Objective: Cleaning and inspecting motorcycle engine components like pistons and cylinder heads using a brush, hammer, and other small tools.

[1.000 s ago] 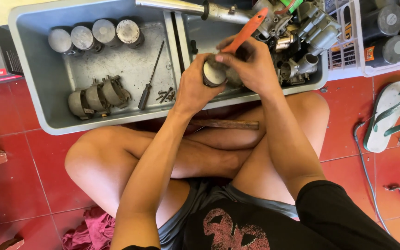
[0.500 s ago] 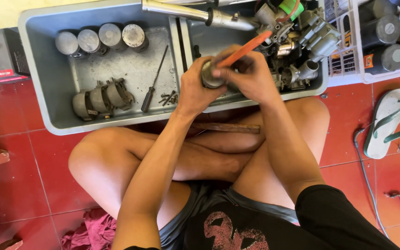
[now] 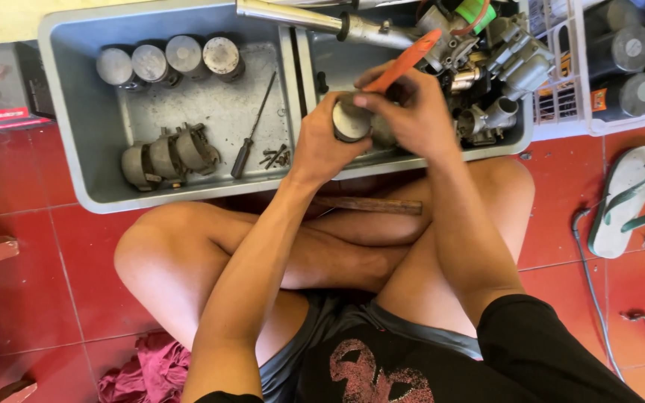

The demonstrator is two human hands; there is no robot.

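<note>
My left hand grips a round grey metal piston over the front edge of a grey plastic tray. My right hand holds an orange-handled tool against the piston's top, the handle pointing up and to the right. I sit cross-legged on the floor, with a wooden stick lying across my legs below the hands.
In the tray lie a row of pistons, several metal parts, a screwdriver, small screws, carburettors and a metal pipe. A white crate holds cylinders. A sandal and a pink rag are on the red tiles.
The hands and piston have stayed together at the tray's edge. The orange handle has tilted a little lower to the right. The view has shifted slightly.
</note>
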